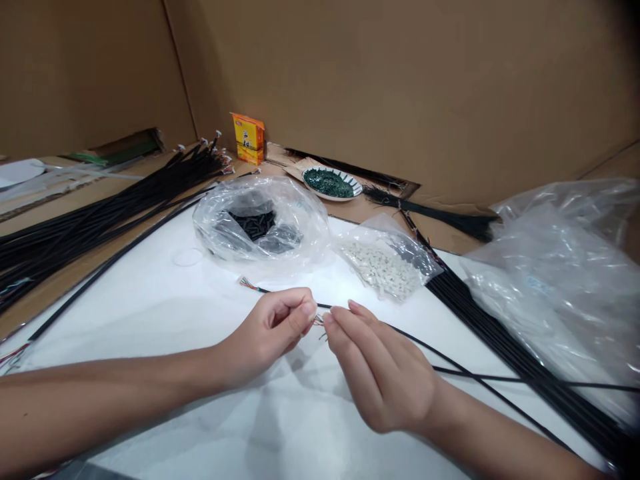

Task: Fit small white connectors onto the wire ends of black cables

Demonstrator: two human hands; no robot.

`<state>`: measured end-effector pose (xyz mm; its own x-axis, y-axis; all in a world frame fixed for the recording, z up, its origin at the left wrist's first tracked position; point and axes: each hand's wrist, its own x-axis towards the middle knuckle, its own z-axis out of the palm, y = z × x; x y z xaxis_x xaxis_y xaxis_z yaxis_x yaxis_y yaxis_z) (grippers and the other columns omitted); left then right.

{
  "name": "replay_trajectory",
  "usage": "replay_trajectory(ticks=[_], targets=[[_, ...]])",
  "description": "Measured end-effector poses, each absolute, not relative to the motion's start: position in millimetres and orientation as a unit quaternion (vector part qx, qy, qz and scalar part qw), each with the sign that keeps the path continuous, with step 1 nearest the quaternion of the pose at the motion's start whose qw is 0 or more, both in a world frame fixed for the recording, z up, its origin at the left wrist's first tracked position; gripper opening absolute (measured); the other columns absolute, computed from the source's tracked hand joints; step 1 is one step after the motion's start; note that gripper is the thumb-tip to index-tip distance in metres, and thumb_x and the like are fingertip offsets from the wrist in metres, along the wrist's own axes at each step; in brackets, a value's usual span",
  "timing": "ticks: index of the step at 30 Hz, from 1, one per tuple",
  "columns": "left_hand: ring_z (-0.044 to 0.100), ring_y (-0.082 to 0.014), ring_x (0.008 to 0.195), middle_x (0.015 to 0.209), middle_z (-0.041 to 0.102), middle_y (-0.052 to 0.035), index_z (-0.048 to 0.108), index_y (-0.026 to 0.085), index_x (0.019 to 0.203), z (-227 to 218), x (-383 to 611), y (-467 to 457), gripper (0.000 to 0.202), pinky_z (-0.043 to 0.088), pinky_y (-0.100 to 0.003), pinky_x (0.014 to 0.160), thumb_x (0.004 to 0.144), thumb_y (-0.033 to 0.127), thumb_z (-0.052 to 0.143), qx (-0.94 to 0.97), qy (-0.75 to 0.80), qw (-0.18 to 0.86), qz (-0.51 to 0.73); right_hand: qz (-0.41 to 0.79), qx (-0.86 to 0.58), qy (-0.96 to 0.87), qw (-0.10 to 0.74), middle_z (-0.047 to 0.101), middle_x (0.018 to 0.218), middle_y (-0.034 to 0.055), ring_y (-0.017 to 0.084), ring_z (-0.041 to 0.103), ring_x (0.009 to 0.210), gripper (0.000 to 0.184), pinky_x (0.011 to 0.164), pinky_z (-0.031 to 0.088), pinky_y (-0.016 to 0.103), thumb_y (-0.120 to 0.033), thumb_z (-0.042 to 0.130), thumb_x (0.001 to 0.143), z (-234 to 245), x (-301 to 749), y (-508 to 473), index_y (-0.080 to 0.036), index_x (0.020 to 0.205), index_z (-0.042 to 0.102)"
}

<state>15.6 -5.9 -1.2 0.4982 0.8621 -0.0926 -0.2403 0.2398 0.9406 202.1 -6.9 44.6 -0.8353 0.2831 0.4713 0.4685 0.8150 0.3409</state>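
Left fingers [301,317] pinching thin wires [319,321] | right fingers [346,328] beside them, grip unclear | orange-yellow box [249,139]: Chinese characters, blurred

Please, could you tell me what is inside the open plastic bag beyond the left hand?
Through the opening of the plastic bag, short black pieces can be seen. Whatever lies beneath them is covered, and the folded plastic hides the bottom.
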Motion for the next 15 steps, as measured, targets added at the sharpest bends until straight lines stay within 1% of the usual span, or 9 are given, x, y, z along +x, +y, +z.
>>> replay_trajectory(ticks=[2,5,8,11,15], targets=[[0.024,-0.0036,0.046,0.053,0.027,0.0062,0.034,0.016,0.067,-2.6,15.3,-5.6,0.036,0.016,-0.02,0.042,0.093,0.04,0.042,0.479,0.325,0.72,0.383,-0.201,-0.212,-0.933,0.211,0.071,0.09,0.0135,0.021,0.069,0.078,0.014,0.083,0.059,0.033,-0.011,0.053,0.086,42.4,202.0,-6.3,-0.008,0.094,0.065],[0.024,-0.0034,0.045,0.052,0.028,0.0064,0.035,0.016,0.067,-3.6,15.1,-4.6,0.036,0.016,-0.02,0.042,0.093,0.04,0.043,0.476,0.326,0.72,0.386,-0.146,-0.236,-0.929,0.245,0.071,0.089,0.0131,0.02,0.069,0.081,0.014,0.083,0.059,0.032,-0.009,0.058,0.083,38.7,201.2,-3.3,-0.007,0.097,0.061],[0.023,-0.0031,0.044,0.05,0.028,0.0069,0.035,0.016,0.067,-2.4,15.5,-3.7,0.037,0.015,-0.02,0.042,0.093,0.04,0.043,0.473,0.326,0.722,0.387,-0.036,-0.276,-0.914,0.295,0.069,0.081,0.0078,0.016,0.068,0.079,0.018,0.082,0.058,0.029,-0.007,0.057,0.082,34.6,200.2,1.7,-0.011,0.099,0.056],[0.022,-0.003,0.043,0.05,0.026,0.0071,0.035,0.016,0.067,-0.8,16.0,-3.0,0.038,0.014,-0.02,0.041,0.093,0.041,0.043,0.463,0.331,0.726,0.387,0.073,-0.303,-0.894,0.323,0.069,0.081,0.002,0.012,0.067,0.076,0.019,0.089,0.055,0.031,-0.007,0.053,0.083,30.3,200.0,6.7,-0.016,0.1,0.053],[0.022,-0.003,0.043,0.049,0.026,0.0071,0.035,0.016,0.066,-1.1,16.1,-2.4,0.038,0.014,-0.02,0.041,0.092,0.043,0.044,0.456,0.338,0.728,0.385,0.118,-0.304,-0.879,0.349,0.07,0.083,0.0014,0.012,0.068,0.076,0.019,0.091,0.054,0.032,-0.007,0.054,0.082,27.2,200.1,9.9,-0.017,0.098,0.054]])
